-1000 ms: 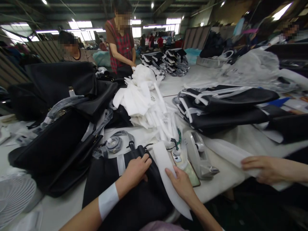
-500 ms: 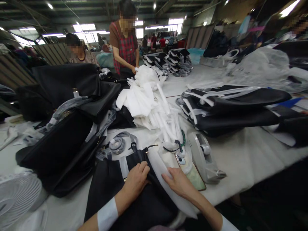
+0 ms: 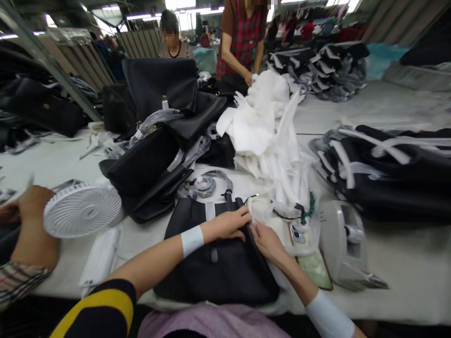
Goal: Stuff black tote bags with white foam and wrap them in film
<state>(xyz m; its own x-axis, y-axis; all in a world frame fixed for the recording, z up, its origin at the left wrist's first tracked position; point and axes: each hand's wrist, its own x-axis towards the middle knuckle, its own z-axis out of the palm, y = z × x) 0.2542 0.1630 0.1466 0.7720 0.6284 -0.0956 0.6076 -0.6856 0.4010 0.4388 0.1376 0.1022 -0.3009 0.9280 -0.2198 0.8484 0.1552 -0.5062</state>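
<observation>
A black handbag (image 3: 218, 277) lies on the table in front of me, with a pale wrapped strap (image 3: 210, 211) across its upper part. My left hand (image 3: 229, 224) is closed on the bag's upper right corner, fingers curled over the edge. Right beside it, my right hand (image 3: 267, 240) pinches at the bag's right edge. A bit of white foam sheet (image 3: 251, 206) shows at the fingertips; most of it is hidden. A coiled, plastic-wrapped strap (image 3: 205, 184) lies above the bag.
White foam sheets (image 3: 260, 126) are heaped behind the bag. Black bags stand left (image 3: 148, 164) and right (image 3: 394, 178). A phone (image 3: 315, 267), a grey tape dispenser (image 3: 347, 249), a white fan (image 3: 82, 210) and a white power strip (image 3: 100, 258) are nearby. A co-worker's arm (image 3: 35, 230) is at far left.
My view has swung left and down. The long white foam sheet under my right hand has mostly gone from sight at the bag's right side. My hands have come together at the bag's corner.
</observation>
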